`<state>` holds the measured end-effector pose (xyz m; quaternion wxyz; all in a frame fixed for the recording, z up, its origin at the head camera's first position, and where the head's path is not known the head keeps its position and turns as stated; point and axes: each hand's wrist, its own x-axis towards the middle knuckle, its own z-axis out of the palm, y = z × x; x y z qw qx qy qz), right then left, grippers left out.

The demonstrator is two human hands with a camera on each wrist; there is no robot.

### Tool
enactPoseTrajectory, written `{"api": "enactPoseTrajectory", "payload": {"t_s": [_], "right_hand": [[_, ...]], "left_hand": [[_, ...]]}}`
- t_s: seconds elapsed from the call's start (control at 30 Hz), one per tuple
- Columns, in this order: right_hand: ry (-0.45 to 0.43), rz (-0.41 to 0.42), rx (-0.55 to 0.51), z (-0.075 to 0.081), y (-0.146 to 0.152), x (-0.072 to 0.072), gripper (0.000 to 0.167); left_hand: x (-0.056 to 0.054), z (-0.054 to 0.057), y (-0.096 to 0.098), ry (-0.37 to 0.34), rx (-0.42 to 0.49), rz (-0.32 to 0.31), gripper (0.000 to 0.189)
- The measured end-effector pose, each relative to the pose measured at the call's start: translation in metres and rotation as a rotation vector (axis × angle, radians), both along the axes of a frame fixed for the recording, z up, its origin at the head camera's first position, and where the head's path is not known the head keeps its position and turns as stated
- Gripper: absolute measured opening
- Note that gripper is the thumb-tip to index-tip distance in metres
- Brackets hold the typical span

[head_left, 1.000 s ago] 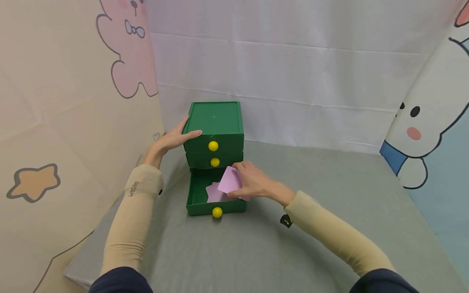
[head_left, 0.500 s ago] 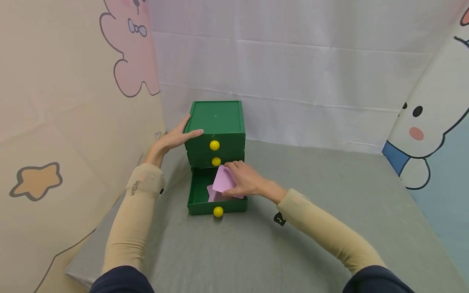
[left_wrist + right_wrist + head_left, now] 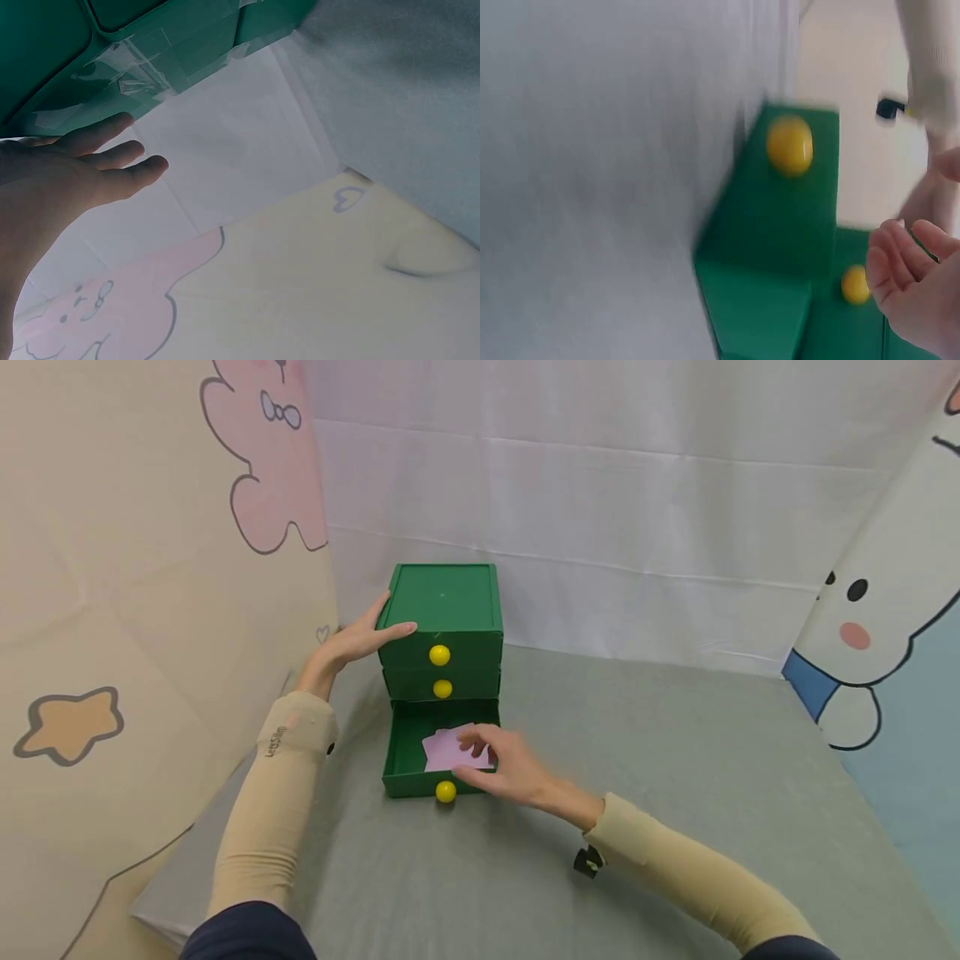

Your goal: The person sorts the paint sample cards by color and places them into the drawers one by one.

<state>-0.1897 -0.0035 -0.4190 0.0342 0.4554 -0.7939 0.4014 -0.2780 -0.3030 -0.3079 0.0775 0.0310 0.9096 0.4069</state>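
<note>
A small green chest of drawers (image 3: 447, 597) stands on the table with its bottom drawer (image 3: 406, 739) pulled out. Overlapping pink cards (image 3: 442, 750) lie in that drawer. My left hand (image 3: 358, 639) rests against the chest's upper left edge, thumb over the top front corner, fingers along the side. In the left wrist view its fingers (image 3: 124, 180) are extended beside the green wall. Over the drawer's right front corner hovers my right hand (image 3: 512, 767), fingers loosely bent with nothing between them. It covers part of the cards. The right wrist view shows its relaxed fingers (image 3: 900, 259) beside the drawer.
Yellow round knobs (image 3: 446, 792) mark the drawer fronts; the upper two drawers are closed. Clear tape (image 3: 135, 71) runs along the chest's side. A grey cloth (image 3: 637, 760) covers the table. A white curtain (image 3: 600, 518) hangs behind, and a patterned cream sheet (image 3: 150, 635) stands at left.
My right hand has let go of a pink card, which now lies with the others in the drawer. The hand has drawn back slightly toward the front right. My left hand stays put.
</note>
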Motion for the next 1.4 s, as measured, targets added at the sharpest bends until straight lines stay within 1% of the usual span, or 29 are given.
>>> {"api": "enactPoseTrajectory", "payload": {"t_s": [0.07, 0.1, 0.13, 0.2, 0.27, 0.33, 0.37, 0.43, 0.5, 0.6, 0.67, 0.8, 0.83, 0.9, 1.03, 1.13, 1.4], "right_hand": [[-0.083, 0.036, -0.047, -0.007, -0.001, 0.015, 0.03], [-0.145, 0.047, -0.054, -0.011, -0.002, 0.021, 0.029], [-0.232, 0.062, -0.055, -0.015, -0.003, 0.027, 0.029], [-0.449, 0.086, -0.045, -0.021, -0.004, 0.037, 0.029], [-0.677, 0.072, -0.031, -0.027, -0.006, 0.042, 0.033], [-0.894, 0.051, -0.039, -0.032, -0.008, 0.044, 0.04], [-0.971, 0.036, -0.047, -0.034, -0.01, 0.044, 0.043], [-1.09, 0.001, -0.064, -0.036, -0.012, 0.044, 0.052], [-1.163, -0.023, -0.074, -0.038, -0.013, 0.044, 0.058], [-1.228, -0.037, -0.088, -0.041, -0.017, 0.043, 0.064], [-1.261, -0.031, -0.097, -0.044, -0.02, 0.042, 0.067], [-1.299, -0.037, -0.114, -0.049, -0.029, 0.04, 0.071], [-1.299, -0.045, -0.117, -0.05, -0.031, 0.041, 0.07], [-1.288, -0.066, -0.127, -0.052, -0.034, 0.042, 0.067], [-1.261, -0.107, -0.156, -0.056, -0.038, 0.045, 0.058], [-1.239, -0.132, -0.174, -0.057, -0.04, 0.046, 0.054], [-1.187, -0.153, -0.19, -0.057, -0.043, 0.046, 0.05]], "left_hand": [[0.001, 0.001, 0.0, 0.002, 0.005, -0.003, 0.099], [0.001, 0.001, 0.0, 0.001, 0.006, -0.003, 0.098], [0.002, 0.001, 0.0, 0.002, 0.006, -0.005, 0.098], [0.002, 0.001, 0.0, 0.003, 0.005, -0.007, 0.098], [0.002, 0.001, 0.0, 0.002, 0.004, -0.005, 0.099], [0.002, 0.001, -0.001, 0.005, 0.002, -0.006, 0.1], [0.002, 0.001, -0.001, 0.006, 0.001, -0.006, 0.1], [0.001, 0.0, -0.001, 0.003, -0.003, -0.006, 0.101], [0.001, 0.0, -0.001, -0.003, -0.007, -0.006, 0.101], [0.0, 0.0, 0.001, -0.004, -0.005, -0.011, 0.101], [0.006, 0.007, 0.006, -0.013, 0.004, -0.014, 0.098], [0.005, 0.008, 0.007, -0.018, 0.014, -0.013, 0.096], [0.005, 0.008, 0.007, -0.02, 0.013, -0.012, 0.096], [-0.001, 0.001, 0.004, -0.007, 0.007, -0.011, 0.098], [0.0, 0.0, 0.004, 0.008, 0.003, -0.015, 0.1], [0.0, 0.0, 0.005, 0.009, 0.005, -0.013, 0.1], [-0.003, -0.001, 0.004, 0.014, -0.009, -0.01, 0.101]]}}
